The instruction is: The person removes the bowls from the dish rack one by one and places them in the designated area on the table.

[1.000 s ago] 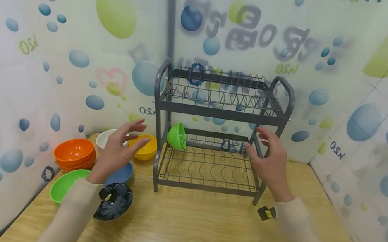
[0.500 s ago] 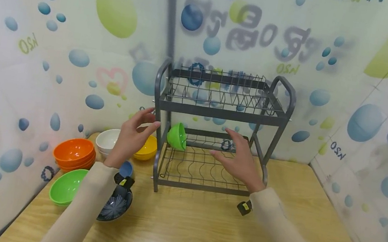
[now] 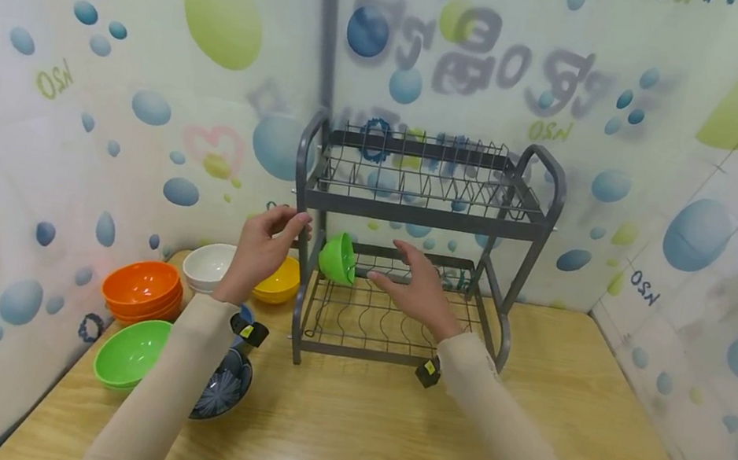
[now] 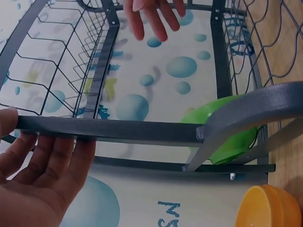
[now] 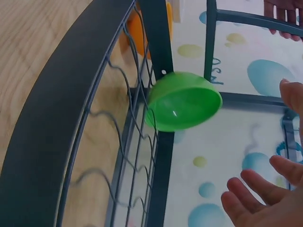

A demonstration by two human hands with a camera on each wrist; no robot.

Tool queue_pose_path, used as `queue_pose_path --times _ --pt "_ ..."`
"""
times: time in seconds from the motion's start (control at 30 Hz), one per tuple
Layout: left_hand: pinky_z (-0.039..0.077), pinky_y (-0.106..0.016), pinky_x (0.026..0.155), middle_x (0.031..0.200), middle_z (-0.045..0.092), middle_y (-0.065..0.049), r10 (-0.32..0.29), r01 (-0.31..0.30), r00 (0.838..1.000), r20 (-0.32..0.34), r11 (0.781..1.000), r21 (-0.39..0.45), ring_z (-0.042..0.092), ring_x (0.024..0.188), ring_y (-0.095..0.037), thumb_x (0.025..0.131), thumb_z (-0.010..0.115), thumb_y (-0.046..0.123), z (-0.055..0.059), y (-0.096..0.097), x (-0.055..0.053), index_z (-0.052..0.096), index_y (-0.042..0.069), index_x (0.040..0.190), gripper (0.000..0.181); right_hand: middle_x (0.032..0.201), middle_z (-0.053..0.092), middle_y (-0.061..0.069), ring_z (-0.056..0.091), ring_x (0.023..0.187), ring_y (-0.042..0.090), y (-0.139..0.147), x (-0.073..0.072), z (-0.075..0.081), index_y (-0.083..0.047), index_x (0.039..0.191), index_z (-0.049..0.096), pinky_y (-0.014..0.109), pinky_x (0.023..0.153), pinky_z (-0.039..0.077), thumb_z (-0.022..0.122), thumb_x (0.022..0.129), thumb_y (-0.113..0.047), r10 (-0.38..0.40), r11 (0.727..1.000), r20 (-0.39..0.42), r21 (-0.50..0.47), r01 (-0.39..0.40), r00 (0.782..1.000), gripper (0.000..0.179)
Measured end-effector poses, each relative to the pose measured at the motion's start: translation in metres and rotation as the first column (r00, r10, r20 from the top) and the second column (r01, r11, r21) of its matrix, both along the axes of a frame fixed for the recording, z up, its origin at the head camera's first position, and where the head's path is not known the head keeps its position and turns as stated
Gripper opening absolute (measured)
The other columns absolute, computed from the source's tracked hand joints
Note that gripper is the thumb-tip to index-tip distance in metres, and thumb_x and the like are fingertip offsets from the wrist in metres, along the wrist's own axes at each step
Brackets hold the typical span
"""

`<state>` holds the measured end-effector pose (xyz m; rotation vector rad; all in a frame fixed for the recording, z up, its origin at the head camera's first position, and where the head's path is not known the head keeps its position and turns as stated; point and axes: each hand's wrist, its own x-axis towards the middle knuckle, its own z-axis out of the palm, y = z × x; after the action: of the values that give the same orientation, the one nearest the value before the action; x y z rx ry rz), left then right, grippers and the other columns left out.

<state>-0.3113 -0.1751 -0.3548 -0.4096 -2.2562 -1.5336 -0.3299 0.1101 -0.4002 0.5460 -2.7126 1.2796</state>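
A dark grey two-tier dish rack [image 3: 414, 215] stands at the back of the table. One green bowl [image 3: 337, 259] is tipped on its side at the left end of the lower tier, its opening facing right. My left hand [image 3: 259, 255] grips the rack's left front post, thumb on one side and fingers on the other, as the left wrist view shows. In front of the lower tier, my right hand [image 3: 422, 292] holds nothing. Its fingers are spread and point toward the green bowl, with a gap between them in the right wrist view.
Left of the rack are stacked orange bowls [image 3: 140, 290], white bowls [image 3: 208, 265], yellow bowls [image 3: 280, 280] and green bowls [image 3: 128, 355]. A dark patterned bowl [image 3: 223, 391] sits below my left wrist. Patterned curtains [image 3: 226, 129] hang close behind and beside the wooden table [image 3: 337, 440].
My right hand has moved left from the rack's right side toward the green bowl. My left hand has moved right and up and taken hold of the rack's left post.
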Motion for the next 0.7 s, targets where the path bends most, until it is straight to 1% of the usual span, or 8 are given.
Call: queue_pose_path --times 0.07,0.2,0.33,0.43,0.5,0.6,0.7 --pt "0.060 -0.022 0.088 0.105 0.073 -0.015 0.000 0.000 1.000 -0.030 1.000 -0.004 0.070 0.101 -0.021 0.104 0.057 0.044 -0.001 0.001 -0.002 0.070 0.003 0.114 0.044 0.163 0.040 0.006 0.044 0.146 0.032 -0.007 -0.004 -0.003 -0.023 0.161 0.031 0.058 0.115 0.042 0.068 0.095 -0.054 0.018 1.000 0.021 -0.004 -0.018 1.000 0.082" --pt "0.061 -0.021 0.084 0.100 0.074 -0.017 0.011 -0.013 0.996 -0.086 1.000 -0.020 0.072 0.098 -0.026 0.105 0.058 0.033 -0.002 0.000 -0.005 0.071 0.002 0.109 0.034 0.162 0.041 0.009 0.046 0.145 0.034 -0.026 -0.012 -0.007 -0.022 0.161 0.032 0.058 0.113 0.044 0.068 0.096 -0.051 0.048 0.999 0.030 0.007 -0.049 0.998 0.080" --pt "0.060 -0.019 0.084 0.098 0.075 -0.019 0.018 -0.019 0.995 -0.103 1.000 -0.016 0.073 0.097 -0.029 0.105 0.059 0.026 -0.005 0.006 -0.009 0.072 0.001 0.108 0.029 0.159 0.045 0.012 0.049 0.142 0.037 -0.036 -0.019 -0.013 -0.018 0.159 0.035 0.058 0.111 0.046 0.069 0.097 -0.046 0.047 0.999 0.028 0.019 -0.048 0.998 0.077" --pt "0.059 -0.016 0.084 0.099 0.074 -0.022 0.027 -0.029 0.994 -0.102 1.000 -0.013 0.072 0.097 -0.033 0.106 0.058 0.022 -0.005 0.008 -0.010 0.071 -0.002 0.110 0.028 0.156 0.048 0.015 0.051 0.139 0.038 -0.044 -0.026 -0.018 -0.016 0.158 0.038 0.057 0.109 0.048 0.070 0.097 -0.042 0.046 0.999 0.046 0.011 -0.047 0.998 0.073" --pt "0.058 -0.015 0.083 0.099 0.074 -0.025 0.034 -0.036 0.995 -0.093 0.999 -0.015 0.072 0.097 -0.036 0.106 0.057 0.020 -0.002 0.009 -0.007 0.070 -0.004 0.110 0.028 0.153 0.051 0.017 0.053 0.138 0.039 -0.049 -0.030 -0.021 -0.014 0.156 0.040 0.057 0.109 0.049 0.070 0.098 -0.039 0.048 0.999 0.068 -0.001 -0.048 0.997 0.071" --pt "0.057 -0.013 0.081 0.098 0.073 -0.026 0.041 -0.043 0.996 -0.078 0.999 -0.018 0.071 0.096 -0.037 0.107 0.056 0.020 0.006 0.011 0.004 0.069 -0.006 0.108 0.029 0.148 0.056 0.020 0.056 0.134 0.039 -0.058 -0.036 -0.026 -0.010 0.155 0.042 0.056 0.108 0.050 0.069 0.099 -0.035 0.049 0.999 0.107 -0.026 -0.046 0.993 0.067" --pt "0.056 -0.011 0.079 0.097 0.073 -0.025 0.048 -0.050 0.996 -0.074 0.998 -0.024 0.071 0.094 -0.036 0.106 0.056 0.020 0.015 0.014 0.016 0.069 -0.006 0.106 0.028 0.143 0.061 0.019 0.061 0.129 0.036 -0.067 -0.040 -0.030 -0.007 0.153 0.045 0.052 0.105 0.053 0.067 0.101 -0.033 0.043 0.999 0.129 -0.035 -0.039 0.991 0.062"
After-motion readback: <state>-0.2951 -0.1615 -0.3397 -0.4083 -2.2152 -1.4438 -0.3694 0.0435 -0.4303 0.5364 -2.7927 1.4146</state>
